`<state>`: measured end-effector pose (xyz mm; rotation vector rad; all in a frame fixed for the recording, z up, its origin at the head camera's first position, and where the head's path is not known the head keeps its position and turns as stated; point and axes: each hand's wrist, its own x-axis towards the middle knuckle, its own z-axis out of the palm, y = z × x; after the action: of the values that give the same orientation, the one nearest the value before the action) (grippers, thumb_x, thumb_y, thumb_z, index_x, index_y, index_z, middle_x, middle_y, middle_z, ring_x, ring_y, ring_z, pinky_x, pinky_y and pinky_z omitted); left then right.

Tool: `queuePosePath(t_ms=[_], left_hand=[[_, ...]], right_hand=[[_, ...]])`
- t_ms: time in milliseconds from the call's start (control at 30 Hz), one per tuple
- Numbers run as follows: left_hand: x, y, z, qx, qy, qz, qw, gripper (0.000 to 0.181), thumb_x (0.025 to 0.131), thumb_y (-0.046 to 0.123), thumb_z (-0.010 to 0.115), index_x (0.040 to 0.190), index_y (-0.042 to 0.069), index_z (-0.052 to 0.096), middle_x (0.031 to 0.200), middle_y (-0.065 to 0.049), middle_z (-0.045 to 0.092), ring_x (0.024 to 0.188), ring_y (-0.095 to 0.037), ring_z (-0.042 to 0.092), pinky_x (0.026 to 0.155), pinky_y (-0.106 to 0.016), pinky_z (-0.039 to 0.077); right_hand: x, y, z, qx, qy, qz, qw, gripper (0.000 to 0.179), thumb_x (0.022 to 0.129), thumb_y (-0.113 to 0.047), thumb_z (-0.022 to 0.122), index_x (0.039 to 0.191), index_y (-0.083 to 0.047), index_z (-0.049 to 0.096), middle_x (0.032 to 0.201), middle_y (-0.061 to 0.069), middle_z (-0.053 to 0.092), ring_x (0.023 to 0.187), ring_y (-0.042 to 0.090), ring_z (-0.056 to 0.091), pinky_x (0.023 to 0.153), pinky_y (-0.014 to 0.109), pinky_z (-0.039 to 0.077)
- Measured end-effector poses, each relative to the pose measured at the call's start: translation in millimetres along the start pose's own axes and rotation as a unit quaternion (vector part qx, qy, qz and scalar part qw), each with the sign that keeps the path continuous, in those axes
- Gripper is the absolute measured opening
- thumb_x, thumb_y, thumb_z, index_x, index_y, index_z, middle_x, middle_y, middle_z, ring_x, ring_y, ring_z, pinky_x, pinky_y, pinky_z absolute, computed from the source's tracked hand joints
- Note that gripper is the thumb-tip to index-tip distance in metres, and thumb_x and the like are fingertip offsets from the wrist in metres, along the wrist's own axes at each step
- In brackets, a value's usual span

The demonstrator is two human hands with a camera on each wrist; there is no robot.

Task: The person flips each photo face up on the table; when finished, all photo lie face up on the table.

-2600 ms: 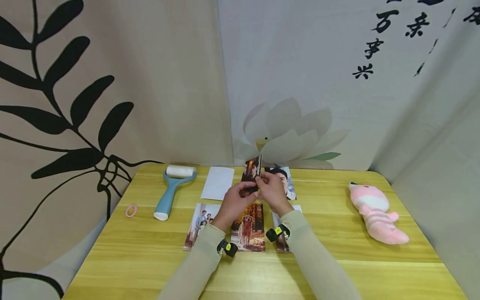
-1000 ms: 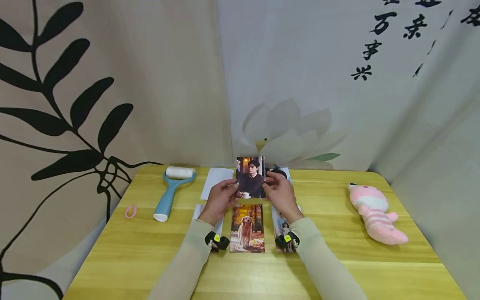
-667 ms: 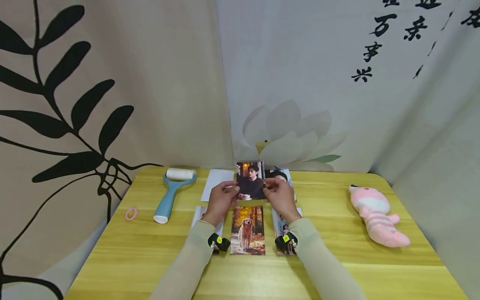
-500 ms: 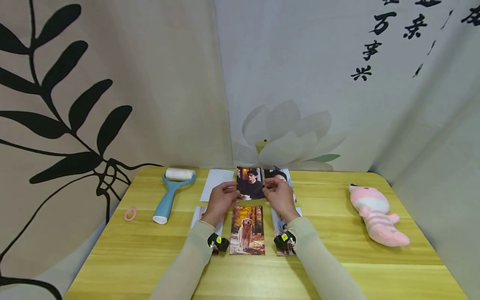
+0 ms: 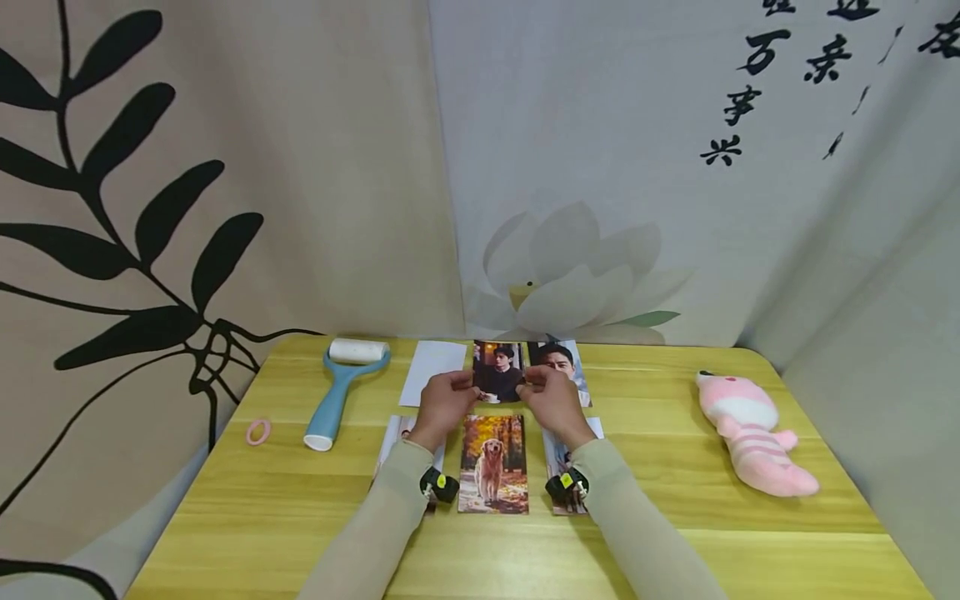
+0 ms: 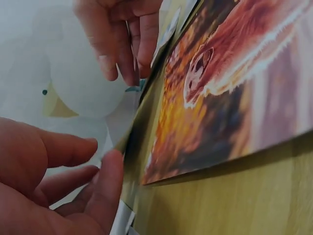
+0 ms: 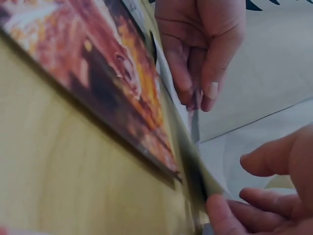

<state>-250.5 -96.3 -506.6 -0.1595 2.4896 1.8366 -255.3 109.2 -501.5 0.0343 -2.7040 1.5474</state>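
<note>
A portrait photo [image 5: 498, 371] of a person in a dark sweater lies close over the table at the back, in the middle of the far row. My left hand [image 5: 444, 408] pinches its left edge and my right hand [image 5: 555, 406] its right, thumbs at the near corners. Its edge bends slightly by the thumb in both wrist views. Just in front is a dog photo [image 5: 492, 462], large in the left wrist view [image 6: 215, 93]. Beside the portrait lie a white card [image 5: 432, 373] and a face photo [image 5: 566, 354]. My forearms partly cover two more photos in the near row.
A lint roller [image 5: 339, 396] with a blue handle and white roll lies left of the photos, beside a pink ring [image 5: 258, 432]. On the right rests a pink plush toy [image 5: 753, 433]. A printed curtain [image 5: 360, 167] hangs behind the wooden table [image 5: 675, 550].
The portrait photo, earlier turned sideways and then held up facing me, has come down to the table between the white card and the face photo. Both hands lowered with it.
</note>
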Motion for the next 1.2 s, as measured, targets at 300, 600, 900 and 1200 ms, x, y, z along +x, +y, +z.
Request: queuePosePath(t_ms=[300,600,900,1200], left_hand=[[-5.8,9.5,-1.4,0.097,-0.011,0.0,0.9952,0.047,0.104,0.03,0.067,0.144,0.005,0.065,0.135,-0.018,0.071,0.127,-0.034,0.067,0.103,-0.053,0.056],[-7.6,11.8,-7.9,0.097,0.012,-0.002,0.9952,0.043,0.103,0.034,0.068,0.138,0.009,0.07,0.13,-0.014,0.074,0.12,-0.032,0.07,0.098,-0.05,0.059],[-6.9,7.0,-28.1,0.09,0.03,0.011,0.9954,0.034,0.103,0.026,0.068,0.132,0.008,0.073,0.124,-0.013,0.076,0.114,-0.031,0.071,0.095,-0.048,0.058],[3.4,1.1,-48.8,0.093,0.069,0.0,0.9932,0.04,0.104,0.029,0.066,0.136,0.005,0.069,0.13,-0.017,0.071,0.122,-0.035,0.066,0.104,-0.052,0.053]], right_hand=[[-0.4,-5,2,-0.001,-0.015,0.015,0.9998,0.046,0.1,-0.023,0.069,0.139,0.002,0.065,0.133,0.021,0.072,0.123,0.038,0.069,0.103,0.051,0.057],[-5.2,-12,-3,-0.014,-0.048,0.01,0.9987,0.056,0.102,-0.033,0.069,0.148,-0.002,0.059,0.145,0.019,0.065,0.133,0.038,0.063,0.11,0.056,0.052],[-2.8,-25,9,-0.021,-0.055,-0.024,0.998,0.05,0.101,-0.032,0.07,0.145,-0.008,0.063,0.136,0.012,0.071,0.126,0.033,0.067,0.105,0.055,0.054],[1.1,-37,30,-0.006,-0.08,-0.067,0.9945,0.044,0.103,-0.028,0.068,0.141,-0.006,0.065,0.138,0.016,0.069,0.125,0.034,0.068,0.105,0.053,0.055]])
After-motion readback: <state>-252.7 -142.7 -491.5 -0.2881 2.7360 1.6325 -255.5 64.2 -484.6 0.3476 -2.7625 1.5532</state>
